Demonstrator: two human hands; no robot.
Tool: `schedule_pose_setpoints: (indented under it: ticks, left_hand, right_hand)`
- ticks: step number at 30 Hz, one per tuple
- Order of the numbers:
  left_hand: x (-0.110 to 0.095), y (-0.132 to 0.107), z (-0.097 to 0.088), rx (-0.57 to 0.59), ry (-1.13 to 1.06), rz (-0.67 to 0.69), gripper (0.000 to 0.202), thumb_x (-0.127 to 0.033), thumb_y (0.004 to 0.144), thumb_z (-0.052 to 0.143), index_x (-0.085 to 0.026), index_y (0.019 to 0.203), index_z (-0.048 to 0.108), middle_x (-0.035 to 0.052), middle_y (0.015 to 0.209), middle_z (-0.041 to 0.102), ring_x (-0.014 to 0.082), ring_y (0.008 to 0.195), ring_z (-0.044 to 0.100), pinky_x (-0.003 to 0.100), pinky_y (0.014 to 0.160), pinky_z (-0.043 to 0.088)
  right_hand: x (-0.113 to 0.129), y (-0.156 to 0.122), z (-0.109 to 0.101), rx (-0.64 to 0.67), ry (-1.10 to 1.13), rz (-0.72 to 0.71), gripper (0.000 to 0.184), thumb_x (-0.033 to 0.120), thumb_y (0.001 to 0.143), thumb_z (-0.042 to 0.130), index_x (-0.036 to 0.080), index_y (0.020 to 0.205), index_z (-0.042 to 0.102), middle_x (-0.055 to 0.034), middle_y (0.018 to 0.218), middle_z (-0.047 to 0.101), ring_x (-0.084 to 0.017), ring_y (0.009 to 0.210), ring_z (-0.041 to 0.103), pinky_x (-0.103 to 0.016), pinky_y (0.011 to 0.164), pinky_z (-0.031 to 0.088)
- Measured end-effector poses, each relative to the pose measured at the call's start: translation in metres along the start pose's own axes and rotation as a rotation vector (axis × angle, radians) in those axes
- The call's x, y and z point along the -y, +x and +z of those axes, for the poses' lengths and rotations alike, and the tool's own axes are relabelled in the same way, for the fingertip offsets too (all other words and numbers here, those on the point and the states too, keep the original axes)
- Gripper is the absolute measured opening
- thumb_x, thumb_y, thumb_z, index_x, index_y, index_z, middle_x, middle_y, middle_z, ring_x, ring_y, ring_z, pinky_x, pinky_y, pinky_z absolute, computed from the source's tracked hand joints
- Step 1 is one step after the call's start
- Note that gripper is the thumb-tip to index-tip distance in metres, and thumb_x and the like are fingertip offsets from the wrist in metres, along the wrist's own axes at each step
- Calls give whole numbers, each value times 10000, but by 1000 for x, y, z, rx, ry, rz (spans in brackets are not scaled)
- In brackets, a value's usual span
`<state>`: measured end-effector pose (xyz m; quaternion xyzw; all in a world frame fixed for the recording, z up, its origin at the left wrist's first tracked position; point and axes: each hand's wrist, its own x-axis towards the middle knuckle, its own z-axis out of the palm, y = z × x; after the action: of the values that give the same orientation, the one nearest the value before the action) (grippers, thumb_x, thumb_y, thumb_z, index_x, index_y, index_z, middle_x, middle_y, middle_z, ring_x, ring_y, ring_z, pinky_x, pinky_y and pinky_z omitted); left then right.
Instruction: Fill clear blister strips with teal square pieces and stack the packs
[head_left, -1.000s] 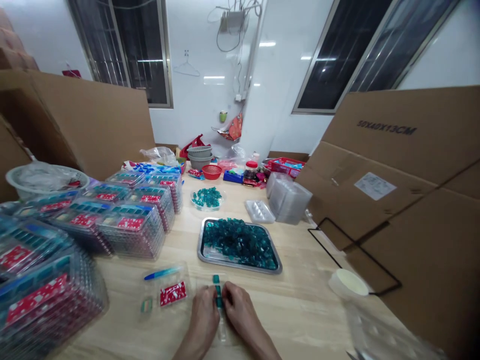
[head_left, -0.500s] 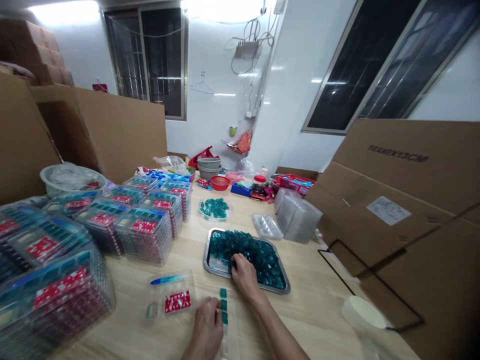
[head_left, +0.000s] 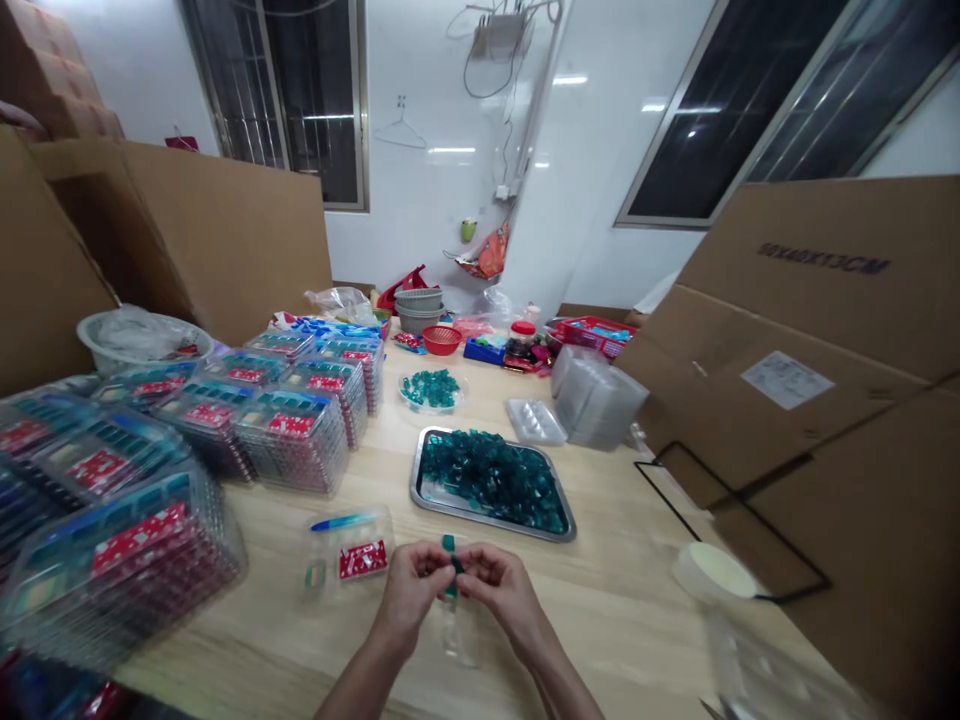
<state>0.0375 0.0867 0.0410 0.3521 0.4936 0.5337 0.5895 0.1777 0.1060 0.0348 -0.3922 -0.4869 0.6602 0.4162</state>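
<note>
My left hand (head_left: 411, 590) and my right hand (head_left: 501, 592) meet at the front of the table, thumbs and fingertips pinched together on a small dark teal piece (head_left: 456, 564). Just beneath them lies a narrow clear plastic tray (head_left: 459, 645), with another teal piece (head_left: 448, 543) showing at its far end; my fingers hide part of the row. Beyond my hands a metal tray (head_left: 442, 508) carries a heap of glossy teal pieces (head_left: 491, 480). To the left, a clear blister pack (head_left: 322, 548) holds a blue pen (head_left: 346, 521) and a red-and-white packet (head_left: 362, 560).
Tall stacks of filled clear packs (head_left: 292, 455) crowd the left side. A clear bowl of teal pieces (head_left: 431, 390) sits farther back. Stacked clear plastic trays (head_left: 604, 405), a tape roll (head_left: 716, 572) and a large cardboard box (head_left: 787, 310) stand on the right.
My right hand has left the heap in the metal tray and come back to my left hand. Both now pinch a teal piece over the clear tray. The view has tilted down.
</note>
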Motion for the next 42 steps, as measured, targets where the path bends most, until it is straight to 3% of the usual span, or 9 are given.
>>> schedule_pose_setpoints:
  ticks: [6,10,14,17,22,26,30,36,42]
  left_hand:
    - [4,-8,-12,86,-101,-24,144,-176,507,731,-107,581,629,-9,526,580,65,471,460,190,481,335]
    - [7,-9,-17,144,-149,-120,174,-191,530,747,-106,654,659,-1,546,602,62,460,465,192,482,322]
    - [10,-7,-18,183,-129,-196,157,-173,506,753,-98,590,645,-8,484,571,48,410,420,193,455,265]
    - [9,-7,-17,211,-175,-194,159,-158,487,752,-101,576,633,-12,487,569,52,427,429,197,474,278]
    - [0,-11,-15,236,-233,-143,177,-168,497,743,-111,584,600,6,581,607,76,504,490,200,500,324]
    - [-5,-12,-15,245,-191,-142,181,-171,507,712,-124,588,558,-17,524,568,72,458,478,194,469,316]
    - [1,-13,-17,202,-19,-151,163,-192,534,654,-152,611,516,-37,469,529,89,431,482,199,453,314]
    - [22,-14,-18,47,632,-26,107,-68,540,497,-150,574,557,-54,471,458,97,476,438,210,488,288]
    - [27,-11,-12,-22,842,52,195,-17,577,473,-144,602,618,-24,519,491,117,529,452,230,542,270]
  right_hand:
    - [-14,-3,-1,27,27,30,354,326,492,859,153,702,632,28,607,605,-85,515,520,-197,512,392]
    - [-22,-2,-3,75,56,67,399,345,446,870,153,680,611,31,568,601,-88,479,519,-205,492,401]
    - [-26,-2,-5,93,58,95,422,340,414,878,153,675,604,31,568,607,-94,479,531,-205,489,407]
    - [-21,-7,-4,116,79,109,411,331,429,876,151,664,590,27,546,606,-89,457,515,-201,475,397]
    - [-6,-18,5,91,304,167,290,280,562,813,149,708,600,12,572,614,-82,491,531,-176,484,376]
    - [3,-18,7,72,306,173,264,249,541,790,154,647,568,32,527,576,-71,433,485,-178,442,333]
    - [-4,-14,1,69,111,151,184,198,543,697,161,640,545,39,499,571,-84,419,481,-196,446,361]
    - [-38,-13,-3,24,-186,116,99,184,554,517,191,635,461,83,478,474,-93,402,464,-194,406,336]
    - [-40,-10,0,-46,-579,1,77,136,629,410,209,637,430,56,500,482,-119,452,496,-209,453,333]
